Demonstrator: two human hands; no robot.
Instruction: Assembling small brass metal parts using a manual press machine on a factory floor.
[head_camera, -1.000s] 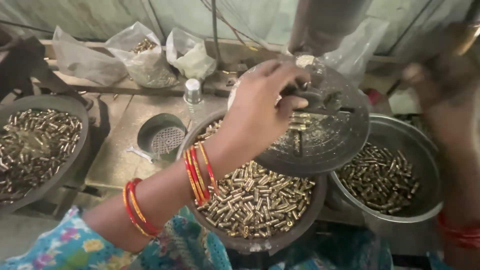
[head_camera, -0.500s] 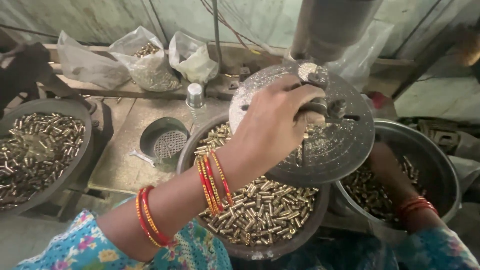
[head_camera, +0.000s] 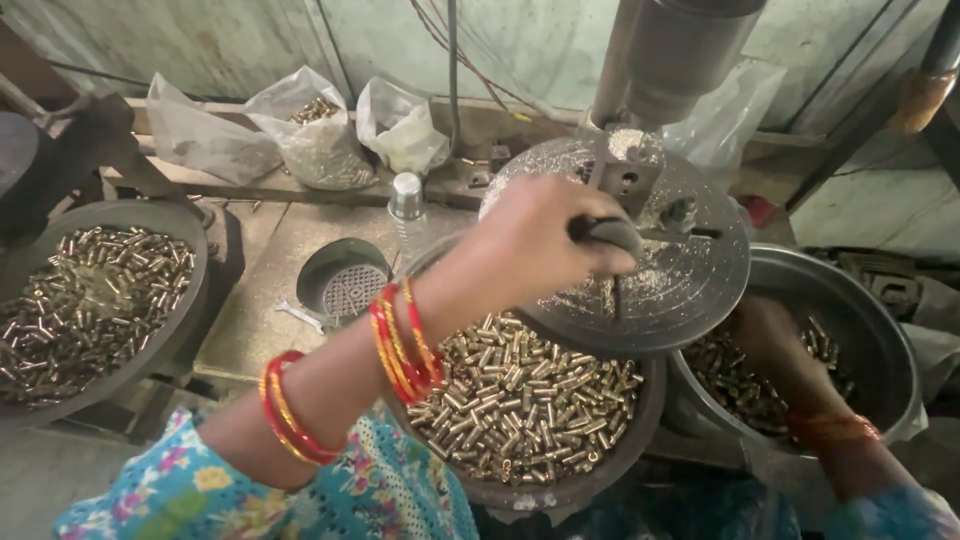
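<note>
Two hands worked: the left hand (head_camera: 545, 240) clenched the dark handle (head_camera: 605, 232) over the round plate (head_camera: 690, 290); the right hand (head_camera: 765, 335) dipped into the steel basin (head_camera: 880, 330), its grip hidden.

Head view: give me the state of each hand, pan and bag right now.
left hand: closed on a dark handle over the round plate
right hand: down inside the right pan
middle pan: full of brass pieces
left pan: filled
plastic bags: open
</note>
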